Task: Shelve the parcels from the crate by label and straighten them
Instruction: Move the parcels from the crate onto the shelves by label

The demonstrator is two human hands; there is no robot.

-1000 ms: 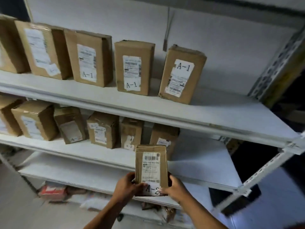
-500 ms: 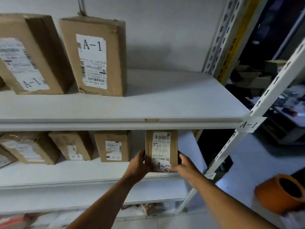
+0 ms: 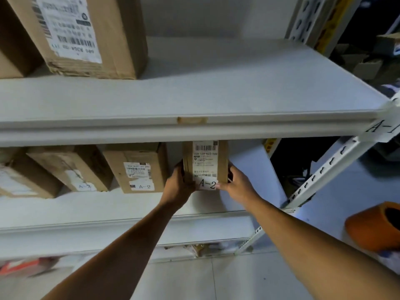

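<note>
A small cardboard parcel (image 3: 205,161) with a white label marked A-2 stands upright on the second shelf (image 3: 121,204), to the right of the other parcels there. My left hand (image 3: 178,182) grips its left side and my right hand (image 3: 236,182) grips its right side. Its top is hidden behind the front edge of the shelf above. Just left of it stands another A-2 parcel (image 3: 138,167), and further left a tilted A-2 parcel (image 3: 71,167).
The upper shelf (image 3: 216,89) holds a large parcel (image 3: 86,33) at the left; its right upright carries an A-1 tag (image 3: 381,126). A perforated white post (image 3: 324,172) slants down at the right. An orange round object (image 3: 376,226) lies on the floor, lower right.
The view has moved right and closer to the shelves. Both hands have carried the A-2 parcel up from below the second shelf onto it, beside the row of A-2 parcels.
</note>
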